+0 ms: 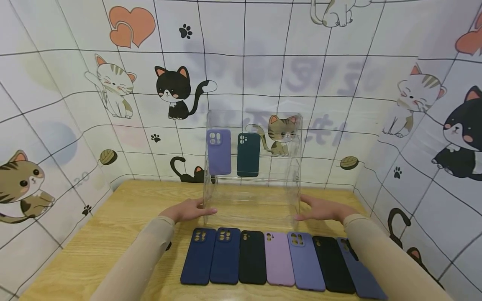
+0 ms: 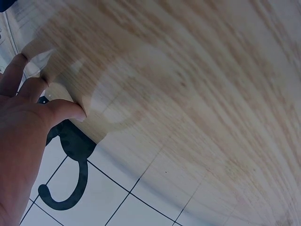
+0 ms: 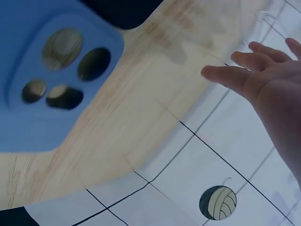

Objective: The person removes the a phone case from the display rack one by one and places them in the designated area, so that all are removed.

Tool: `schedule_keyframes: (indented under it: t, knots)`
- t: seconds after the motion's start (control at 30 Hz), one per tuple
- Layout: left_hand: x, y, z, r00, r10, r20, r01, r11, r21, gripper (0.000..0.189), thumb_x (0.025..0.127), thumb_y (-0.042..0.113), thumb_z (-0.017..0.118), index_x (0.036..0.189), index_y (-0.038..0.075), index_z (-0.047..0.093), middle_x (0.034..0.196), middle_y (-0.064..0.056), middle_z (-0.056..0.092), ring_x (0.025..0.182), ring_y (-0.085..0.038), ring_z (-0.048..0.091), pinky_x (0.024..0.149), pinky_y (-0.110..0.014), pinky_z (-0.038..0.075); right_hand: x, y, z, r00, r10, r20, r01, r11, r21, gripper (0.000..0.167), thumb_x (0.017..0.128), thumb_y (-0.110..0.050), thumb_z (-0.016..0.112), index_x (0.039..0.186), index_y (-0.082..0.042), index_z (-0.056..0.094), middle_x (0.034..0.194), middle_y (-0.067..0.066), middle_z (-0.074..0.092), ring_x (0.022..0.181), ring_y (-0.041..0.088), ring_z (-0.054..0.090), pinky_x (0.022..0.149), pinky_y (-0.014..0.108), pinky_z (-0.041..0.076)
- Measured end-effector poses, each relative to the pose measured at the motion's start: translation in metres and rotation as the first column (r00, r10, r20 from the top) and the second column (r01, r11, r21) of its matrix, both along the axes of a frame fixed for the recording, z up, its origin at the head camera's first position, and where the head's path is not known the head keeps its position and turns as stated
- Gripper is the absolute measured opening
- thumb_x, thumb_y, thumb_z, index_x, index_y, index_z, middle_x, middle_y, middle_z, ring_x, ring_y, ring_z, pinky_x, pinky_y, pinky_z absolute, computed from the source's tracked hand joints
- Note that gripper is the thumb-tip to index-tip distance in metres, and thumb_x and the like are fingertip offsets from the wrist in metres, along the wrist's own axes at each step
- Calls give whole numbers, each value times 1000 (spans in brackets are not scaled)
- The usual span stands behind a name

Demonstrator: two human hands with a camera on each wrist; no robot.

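A clear plastic tiered display stand (image 1: 253, 209) stands at the back of the table. On its upper part lean a purple phone case (image 1: 219, 159) at the left and a dark teal phone case (image 1: 248, 158) beside it. My left hand (image 1: 189, 210) is at the stand's lower left side, thumb across the front and fingers along the side. At the opposite lower side, my right hand (image 1: 321, 208) has its thumb toward the front corner. In the right wrist view the fingers (image 3: 228, 77) are straight and spread. Neither hand holds a phone case.
In front of the stand lies a row of phone cases: two dark blue (image 1: 196, 261), a black (image 1: 252, 261), a lilac (image 1: 280, 263), a violet (image 1: 306, 265), another black (image 1: 334, 267) and a slate blue (image 1: 361, 276) partly under my right forearm. Cat-patterned cloth (image 1: 226, 37) surrounds the table.
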State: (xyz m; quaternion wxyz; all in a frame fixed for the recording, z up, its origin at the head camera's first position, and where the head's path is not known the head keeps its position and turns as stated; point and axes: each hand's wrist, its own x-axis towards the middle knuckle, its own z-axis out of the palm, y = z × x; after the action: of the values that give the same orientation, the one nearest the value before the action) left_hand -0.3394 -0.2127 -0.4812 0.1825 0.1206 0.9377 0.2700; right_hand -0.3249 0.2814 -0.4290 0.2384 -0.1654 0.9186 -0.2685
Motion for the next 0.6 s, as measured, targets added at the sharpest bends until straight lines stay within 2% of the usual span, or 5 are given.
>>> schedule_keyframes:
  t: [0.1, 0.3, 0.4, 0.6]
  knots:
    - [0, 0, 0, 1000, 0, 3, 0, 1000, 1, 116, 88, 90, 53, 171, 15, 25, 162, -19, 53, 151, -41, 49, 122, -63, 41, -8, -6, -5, 999, -20, 33, 20, 1000, -7, 115, 95, -62, 73, 173, -8, 8, 178, 24, 13, 162, 53, 15, 122, 76, 28]
    - [-1, 0, -2, 1000, -7, 5, 7, 1000, 0, 114, 88, 90, 53, 171, 16, 25, 160, -18, 55, 150, -41, 51, 121, -63, 41, -15, -11, -14, 997, -39, 70, 35, 997, 65, 116, 93, -73, 67, 172, -6, 15, 175, 28, 19, 161, 55, 18, 123, 76, 28]
    - [-3, 1, -2, 1000, -7, -4, 7, 1000, -4, 114, 88, 90, 53, 171, 17, 26, 159, -18, 55, 150, -41, 51, 121, -63, 41, -16, -11, -15, 997, -41, 69, 35, 995, 88, 118, 92, -77, 65, 171, -5, 17, 174, 30, 21, 160, 56, 20, 122, 75, 28]
    - [-3, 0, -3, 1000, -7, 0, 7, 1000, -5, 115, 88, 90, 53, 171, 16, 25, 159, -19, 56, 149, -42, 51, 121, -63, 42, -17, -10, -19, 998, -50, 41, 46, 995, 87, 113, 91, -78, 65, 171, -10, 22, 172, 29, 28, 159, 55, 25, 121, 75, 31]
